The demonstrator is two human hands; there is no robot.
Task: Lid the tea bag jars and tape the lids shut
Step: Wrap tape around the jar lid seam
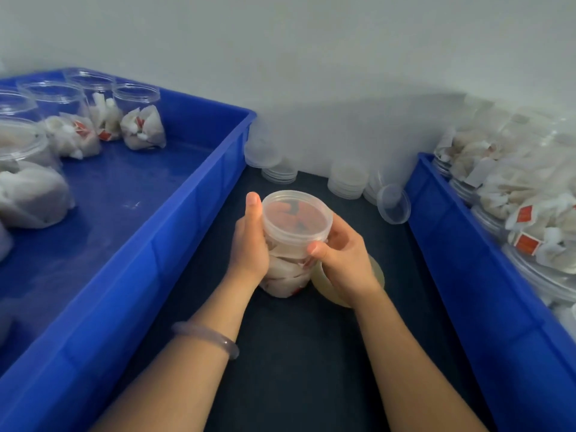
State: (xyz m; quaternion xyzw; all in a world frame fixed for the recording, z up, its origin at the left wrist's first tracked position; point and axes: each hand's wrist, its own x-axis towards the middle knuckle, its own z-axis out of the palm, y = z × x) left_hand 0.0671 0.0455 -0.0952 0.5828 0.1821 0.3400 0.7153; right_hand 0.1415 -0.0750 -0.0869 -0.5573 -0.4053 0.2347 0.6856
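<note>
Blue plastic filled most of what we saw: a wide crate (187, 194) on the left, with open jars (137, 101) of tea bags standing at its far end, and a second crate (452, 244) on the right, heaped with more filled jars and loose bags. Between them ran the dark desk (296, 353).

The jar (286, 269) we were working on stood upright at the middle of the desk, its long axis vertical, packed with tea bags and already capped by a clear lid (296, 213). It sat directly between our hands. Our left hand (249, 244) gripped its left side, thumb pointing up past the lid's rim. Our right hand (346, 254) curled round the right side at the level of the lid, thumb on the near edge.

The tape roll (324, 286) lay just right of the jar, under our right hand and wrist, so that hand was plainly the nearer one. Whether it touched the roll we could not tell. We judged that taping the seam came next.

Spare lids (347, 180) were stacked at the far end, one loose lid (393, 204) on its edge beside them. A pale bracelet (218, 338) circled our left wrist. The bags carried small red tags (526, 243), and no writing on them could be read.
</note>
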